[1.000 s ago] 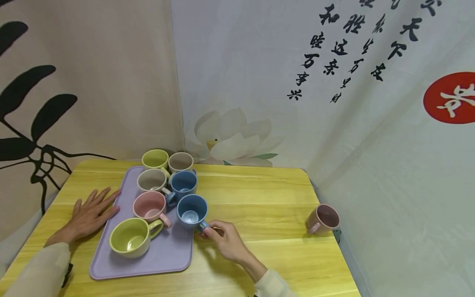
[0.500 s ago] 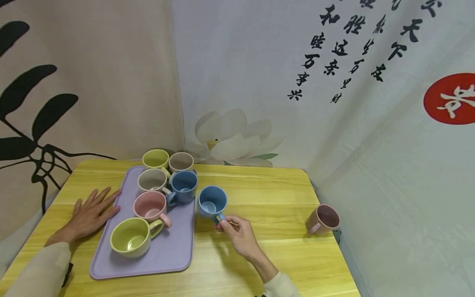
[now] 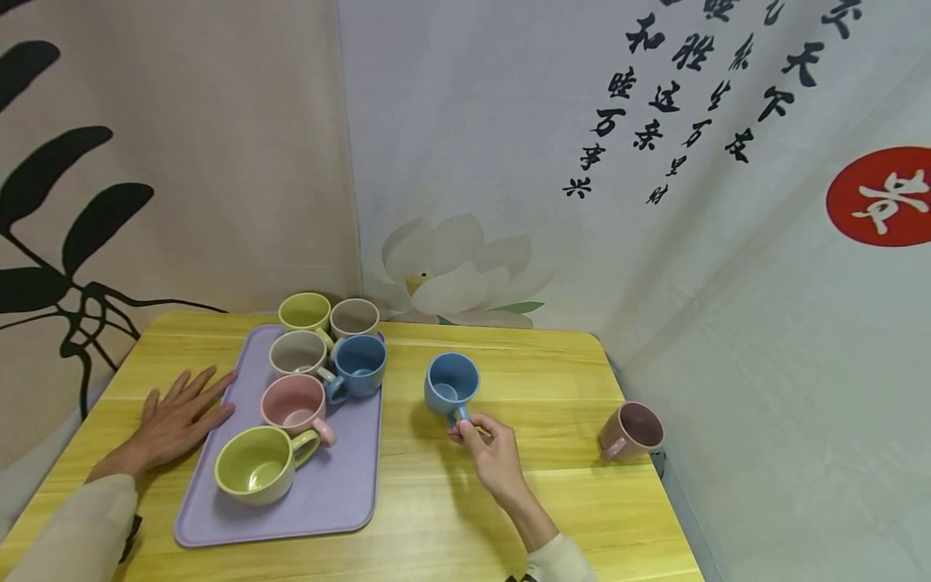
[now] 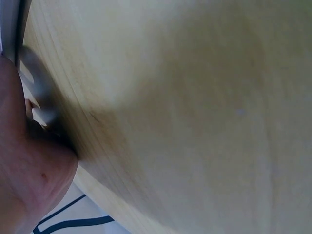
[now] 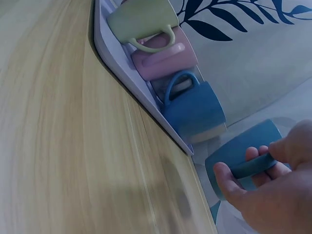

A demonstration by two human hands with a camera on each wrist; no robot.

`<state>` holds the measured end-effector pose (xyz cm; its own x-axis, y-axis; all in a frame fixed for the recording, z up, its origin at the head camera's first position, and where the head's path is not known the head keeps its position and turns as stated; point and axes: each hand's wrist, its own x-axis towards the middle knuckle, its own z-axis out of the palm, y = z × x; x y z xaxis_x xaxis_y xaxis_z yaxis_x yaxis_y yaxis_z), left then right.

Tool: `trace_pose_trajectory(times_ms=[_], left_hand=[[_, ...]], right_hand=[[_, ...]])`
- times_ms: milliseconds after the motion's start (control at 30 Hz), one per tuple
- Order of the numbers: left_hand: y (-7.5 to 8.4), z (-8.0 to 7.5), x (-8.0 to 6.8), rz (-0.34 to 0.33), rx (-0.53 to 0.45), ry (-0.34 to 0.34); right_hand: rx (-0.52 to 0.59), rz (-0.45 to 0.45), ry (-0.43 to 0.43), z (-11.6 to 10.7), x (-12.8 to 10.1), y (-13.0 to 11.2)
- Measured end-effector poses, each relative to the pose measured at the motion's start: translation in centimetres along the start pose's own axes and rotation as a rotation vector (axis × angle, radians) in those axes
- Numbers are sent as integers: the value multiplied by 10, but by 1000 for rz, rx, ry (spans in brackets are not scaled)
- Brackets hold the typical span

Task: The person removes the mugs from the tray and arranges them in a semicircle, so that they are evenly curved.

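Observation:
My right hand [image 3: 496, 461] pinches the handle of a blue mug [image 3: 452, 383], which it carries above the table to the right of the tray; its shadow shows on the wood in the right wrist view, where the same mug [image 5: 243, 153] appears. My left hand [image 3: 174, 420] lies flat with fingers spread, fingertips at the left rim of the lilac tray [image 3: 342, 501]. On that tray stand a large yellow-green cup [image 3: 254, 467], a pink mug [image 3: 294, 404], a pale grey mug [image 3: 298, 354] and a second blue mug [image 3: 360, 365].
At the tray's far end are another yellow-green mug [image 3: 304, 312] and a taupe mug [image 3: 355, 317]. A dusty-pink mug [image 3: 633, 432] stands by the right edge of the wooden table [image 3: 567, 517]. A printed curtain [image 3: 480, 145] hangs behind.
The blue mug in my right hand has moved off the tray's right edge and further right over the table. My left hand has stayed where it was.

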<state>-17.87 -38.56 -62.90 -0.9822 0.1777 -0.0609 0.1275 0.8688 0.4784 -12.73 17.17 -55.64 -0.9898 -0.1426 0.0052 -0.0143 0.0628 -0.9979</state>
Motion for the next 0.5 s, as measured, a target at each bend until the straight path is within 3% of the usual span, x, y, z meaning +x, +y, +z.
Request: trace_pose_trajectory(times_ms=[500], left_hand=[[2, 0, -1, -10, -2, 0]], right_hand=[[74, 20, 200, -20, -1, 5]])
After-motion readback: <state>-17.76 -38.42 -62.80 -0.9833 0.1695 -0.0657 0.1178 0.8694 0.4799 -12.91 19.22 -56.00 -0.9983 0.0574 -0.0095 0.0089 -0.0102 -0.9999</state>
